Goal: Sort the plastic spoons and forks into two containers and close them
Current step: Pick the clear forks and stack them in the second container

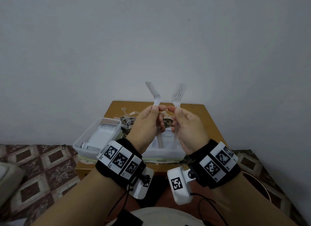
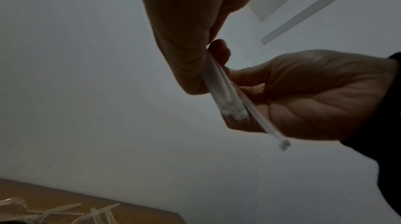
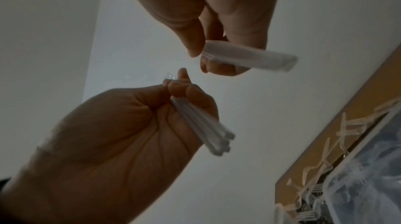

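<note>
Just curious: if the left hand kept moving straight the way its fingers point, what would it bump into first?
Probably the right hand: the left hand points its fingers at it, almost fingertip to fingertip, though depth is unclear.

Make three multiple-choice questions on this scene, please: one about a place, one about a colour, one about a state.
1. Where do the loose forks lie?
A. on the floor
B. on the table, beyond the containers
C. on a plate

2. What colour is the tabletop?
A. brown
B. white
C. blue

3. How is the left container now?
A. closed
B. upside down
C. open, with cutlery inside

Key: 1 B, they rest on the far part of the table; 2 A, the bare wood is brown; 3 C, no lid covers it and stacked white pieces show inside.
</note>
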The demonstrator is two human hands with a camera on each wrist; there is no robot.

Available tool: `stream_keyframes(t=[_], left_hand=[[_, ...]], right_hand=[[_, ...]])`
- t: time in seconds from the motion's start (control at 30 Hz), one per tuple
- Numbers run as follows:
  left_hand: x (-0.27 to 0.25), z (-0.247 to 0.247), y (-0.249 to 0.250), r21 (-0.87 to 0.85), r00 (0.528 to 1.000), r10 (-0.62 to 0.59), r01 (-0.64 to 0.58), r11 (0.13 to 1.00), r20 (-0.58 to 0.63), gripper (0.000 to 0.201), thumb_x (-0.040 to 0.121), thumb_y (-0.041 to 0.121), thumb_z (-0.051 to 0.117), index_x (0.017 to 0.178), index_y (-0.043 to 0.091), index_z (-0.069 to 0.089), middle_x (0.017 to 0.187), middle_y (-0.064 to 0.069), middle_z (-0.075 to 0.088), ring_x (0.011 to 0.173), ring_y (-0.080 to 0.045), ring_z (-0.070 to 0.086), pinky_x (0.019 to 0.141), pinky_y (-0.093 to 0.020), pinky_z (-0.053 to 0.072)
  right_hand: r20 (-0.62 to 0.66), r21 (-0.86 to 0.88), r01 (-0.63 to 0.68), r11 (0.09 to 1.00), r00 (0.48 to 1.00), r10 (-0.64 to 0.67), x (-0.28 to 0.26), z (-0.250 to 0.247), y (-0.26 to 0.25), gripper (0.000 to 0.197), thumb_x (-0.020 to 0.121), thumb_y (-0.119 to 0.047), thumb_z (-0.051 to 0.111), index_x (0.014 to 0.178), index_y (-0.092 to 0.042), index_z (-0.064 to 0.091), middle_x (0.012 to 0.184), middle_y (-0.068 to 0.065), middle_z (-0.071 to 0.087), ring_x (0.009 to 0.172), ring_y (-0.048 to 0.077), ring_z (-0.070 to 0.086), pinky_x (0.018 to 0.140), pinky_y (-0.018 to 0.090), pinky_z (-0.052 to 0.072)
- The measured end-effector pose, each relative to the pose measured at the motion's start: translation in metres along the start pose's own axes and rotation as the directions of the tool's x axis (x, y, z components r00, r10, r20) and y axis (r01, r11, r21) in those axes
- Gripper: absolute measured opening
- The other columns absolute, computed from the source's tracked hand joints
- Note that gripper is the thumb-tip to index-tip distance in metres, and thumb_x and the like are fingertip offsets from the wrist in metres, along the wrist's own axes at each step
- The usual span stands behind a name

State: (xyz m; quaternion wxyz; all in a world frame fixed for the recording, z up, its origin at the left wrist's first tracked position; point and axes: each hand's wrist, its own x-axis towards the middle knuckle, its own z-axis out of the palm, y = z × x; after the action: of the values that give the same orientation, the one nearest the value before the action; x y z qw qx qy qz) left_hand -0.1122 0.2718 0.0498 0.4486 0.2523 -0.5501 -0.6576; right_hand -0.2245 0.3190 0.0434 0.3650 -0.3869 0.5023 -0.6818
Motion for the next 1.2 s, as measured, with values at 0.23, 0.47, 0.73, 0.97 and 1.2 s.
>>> stream_keyframes(t=[0.23, 0.47, 0.73, 0.97, 1.2], left_hand=[[-0.001, 0.002, -0.003, 0.038, 1.0, -0.019, 0.02, 0.999, -0.023, 0.03, 0.106, 0.023, 0.035, 0.103, 0.014, 0.063, 0.059, 0.008, 0.046, 0.049, -0.005, 0.039, 0.048, -0.019, 0.036], [-0.002, 0.002, -0.004, 0.168, 0.998, -0.046, 0.053, 0.984, -0.04, 0.034, 0.105, 0.032, 0.034, 0.099, 0.013, 0.061, 0.067, 0.006, 0.054, 0.06, -0.005, 0.046, 0.053, -0.021, 0.042], [-0.001, 0.004, -0.006, 0.246, 0.999, -0.035, 0.041, 0.968, -0.026, 0.028, 0.105, 0.031, 0.036, 0.093, 0.012, 0.051, 0.073, 0.002, 0.055, 0.072, -0.012, 0.05, 0.081, -0.04, 0.046], [0.005, 0.003, -0.009, 0.293, 0.998, -0.004, 0.024, 0.956, -0.068, 0.033, 0.105, 0.032, 0.036, 0.111, 0.008, 0.057, 0.099, -0.009, 0.062, 0.091, -0.014, 0.058, 0.086, -0.033, 0.049], [0.007, 0.002, -0.01, 0.076, 0.994, -0.001, 0.01, 0.997, -0.108, 0.032, 0.106, 0.027, 0.035, 0.087, 0.009, 0.054, 0.06, 0.004, 0.062, 0.053, -0.006, 0.058, 0.051, -0.019, 0.049]], right_hand=[[-0.141, -0.173, 0.145, 0.974, 0.975, -0.17, -0.006, 0.0, 0.001, 0.011, 0.08, -0.021, 0.079, 0.086, -0.021, 0.07, 0.071, -0.005, 0.072, 0.067, 0.009, 0.069, 0.056, 0.023, 0.056], [-0.06, -0.455, 0.338, 0.824, 0.911, -0.407, -0.011, 0.007, 0.007, 0.015, 0.081, -0.018, 0.078, 0.088, -0.029, 0.071, 0.081, -0.009, 0.072, 0.074, 0.001, 0.069, 0.067, 0.015, 0.055], [0.207, -0.718, 0.479, 0.505, 0.84, -0.502, -0.013, 0.015, 0.009, 0.013, 0.091, -0.003, 0.058, 0.093, -0.001, 0.071, 0.078, 0.002, 0.055, 0.071, 0.016, 0.049, 0.065, 0.022, 0.036], [0.217, -0.682, 0.498, 0.536, 0.837, -0.502, -0.02, 0.019, 0.014, 0.018, 0.094, -0.001, 0.054, 0.102, 0.0, 0.07, 0.084, 0.011, 0.063, 0.072, 0.014, 0.05, 0.066, 0.023, 0.039], [0.081, -0.588, 0.443, 0.677, 0.865, -0.496, -0.019, 0.021, 0.016, 0.016, 0.087, -0.005, 0.067, 0.103, -0.007, 0.072, 0.083, 0.005, 0.069, 0.072, 0.013, 0.061, 0.07, 0.025, 0.052]])
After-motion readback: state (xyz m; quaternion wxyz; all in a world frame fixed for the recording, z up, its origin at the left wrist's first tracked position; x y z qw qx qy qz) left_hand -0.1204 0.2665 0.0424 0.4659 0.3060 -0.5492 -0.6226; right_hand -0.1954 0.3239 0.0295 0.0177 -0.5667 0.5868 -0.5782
